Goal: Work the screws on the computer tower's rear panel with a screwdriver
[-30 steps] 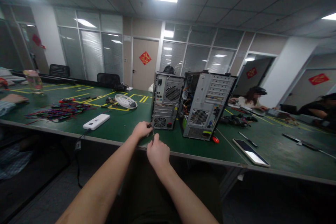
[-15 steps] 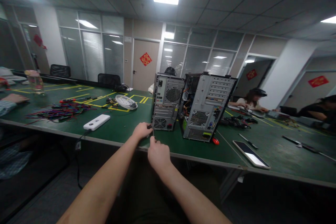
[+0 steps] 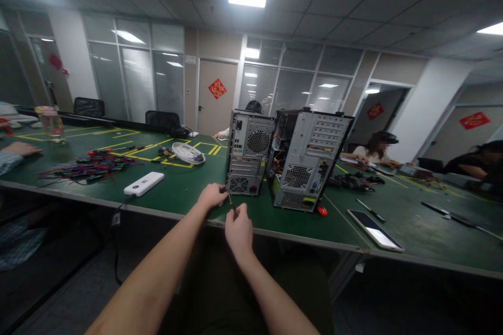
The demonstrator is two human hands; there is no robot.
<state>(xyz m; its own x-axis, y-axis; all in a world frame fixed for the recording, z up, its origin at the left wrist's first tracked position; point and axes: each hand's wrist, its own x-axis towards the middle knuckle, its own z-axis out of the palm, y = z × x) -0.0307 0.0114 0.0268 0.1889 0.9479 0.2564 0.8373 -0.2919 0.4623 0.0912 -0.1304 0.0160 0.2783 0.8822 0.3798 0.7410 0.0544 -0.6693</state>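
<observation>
A screwdriver (image 3: 231, 203) is gripped in my right hand (image 3: 239, 229) near the table's front edge. Its thin shaft points up and away, toward the lower left corner of the left computer tower (image 3: 247, 168). Beside that same corner, my left hand (image 3: 212, 196) is closed, thumb and fingers pinched around something small and dark. What it pinches is too small to name. The tower stands upright with its rear panel, fan grille and ports facing me. To its right stands a second computer tower (image 3: 302, 159), with its inside partly showing.
On the green table (image 3: 196, 188), a white power bank (image 3: 144, 183) and a bundle of coloured wires (image 3: 92, 167) lie to the left. A white fan-like part (image 3: 187, 152) lies farther back. A phone (image 3: 374, 229) and black cables (image 3: 356, 182) are right. Several people sit around.
My right hand has turned and shifted slightly right, and more of the screwdriver shows. My left hand stays by the tower's corner.
</observation>
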